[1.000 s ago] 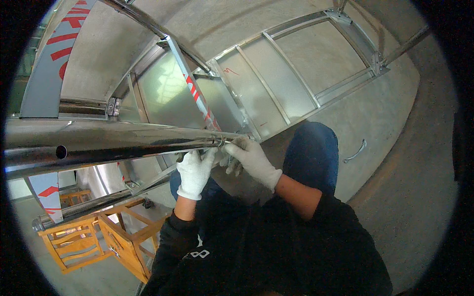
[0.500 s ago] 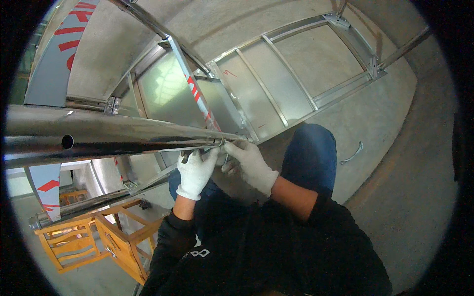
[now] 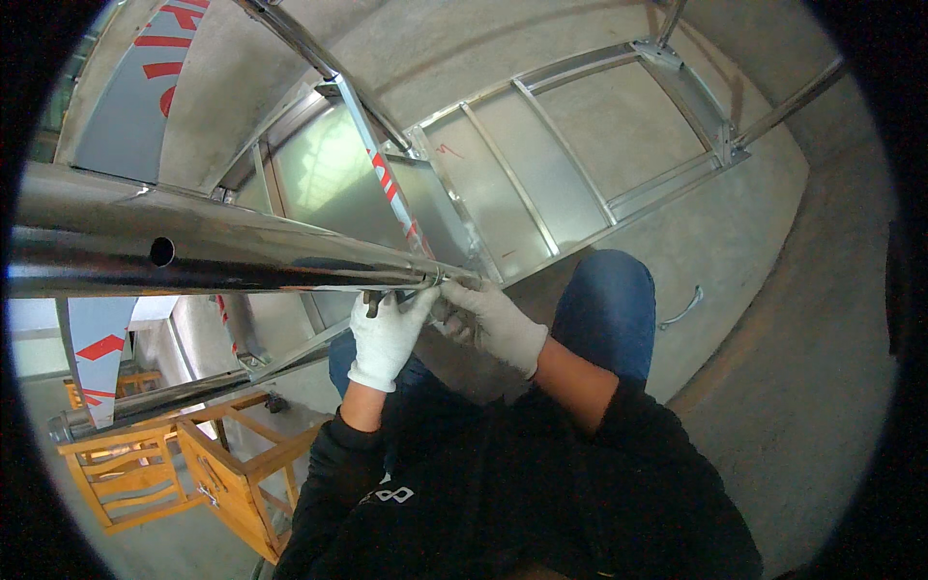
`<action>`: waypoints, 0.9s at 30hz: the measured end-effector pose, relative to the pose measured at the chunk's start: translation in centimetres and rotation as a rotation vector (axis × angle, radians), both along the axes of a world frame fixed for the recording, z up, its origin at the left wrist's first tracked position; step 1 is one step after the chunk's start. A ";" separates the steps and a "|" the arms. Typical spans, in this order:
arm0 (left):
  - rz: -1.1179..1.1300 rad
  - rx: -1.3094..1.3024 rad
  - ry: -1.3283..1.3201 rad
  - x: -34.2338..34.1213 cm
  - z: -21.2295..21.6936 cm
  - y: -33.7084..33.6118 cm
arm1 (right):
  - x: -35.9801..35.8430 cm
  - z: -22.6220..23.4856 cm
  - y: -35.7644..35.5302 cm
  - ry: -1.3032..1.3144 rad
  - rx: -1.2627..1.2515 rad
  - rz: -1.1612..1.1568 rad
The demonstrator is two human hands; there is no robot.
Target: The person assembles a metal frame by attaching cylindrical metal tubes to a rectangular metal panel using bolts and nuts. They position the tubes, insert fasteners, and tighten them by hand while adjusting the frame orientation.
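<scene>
A shiny round metal tube (image 3: 280, 256) with a hole in its side runs from the left toward my hands. White gloves cover both hands. My left hand (image 3: 383, 346) is closed just under the tube's far end, and a small dark metal piece (image 3: 371, 303) sticks up beside its fingers; its kind is unclear. My right hand (image 3: 501, 331) touches the same end from the right, thumb and fingers pinched at the tube. Whatever lies between the fingertips is hidden. Beyond the hands, a flat strip (image 3: 387, 184) with red marks meets the tube.
A metal frame with sheet panels (image 3: 498, 145) and crossbars lies on the grey floor ahead. Another metal pole (image 3: 290, 39) rises at the far left. A curved metal handle (image 3: 684, 309) lies right of my knee (image 3: 607, 309). Wooden chairs (image 3: 232, 478) stand at the lower left.
The view has shifted slightly, so the tube's near part appears lower and the hole further right. Both hands stay at the tube's end, with the dark piece by my left hand showing more.
</scene>
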State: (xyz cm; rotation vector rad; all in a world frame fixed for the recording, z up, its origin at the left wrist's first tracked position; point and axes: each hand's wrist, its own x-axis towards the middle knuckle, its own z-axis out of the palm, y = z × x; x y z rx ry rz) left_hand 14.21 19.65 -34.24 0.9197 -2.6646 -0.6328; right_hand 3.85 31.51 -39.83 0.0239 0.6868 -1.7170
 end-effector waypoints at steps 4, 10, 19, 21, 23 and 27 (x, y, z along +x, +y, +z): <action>-0.028 0.059 0.066 0.7 -0.4 -0.8 | -0.4 1.0 0.2 0.331 0.127 0.114; 0.000 0.127 -0.017 -0.3 0.9 -0.3 | 1.0 -0.6 -0.2 0.660 0.183 -0.107; -0.032 0.075 0.006 0.0 1.0 -0.7 | 0.8 0.8 -0.2 0.476 0.170 -0.008; -0.063 0.041 0.033 0.0 0.5 -0.9 | 1.0 1.1 -0.2 0.605 0.155 -0.032; -0.079 0.013 0.031 -0.1 0.8 -0.8 | 1.1 1.0 -0.2 0.648 0.138 -0.009; -0.077 0.030 0.035 0.1 1.0 -0.9 | 0.5 0.8 -0.4 0.601 0.133 0.132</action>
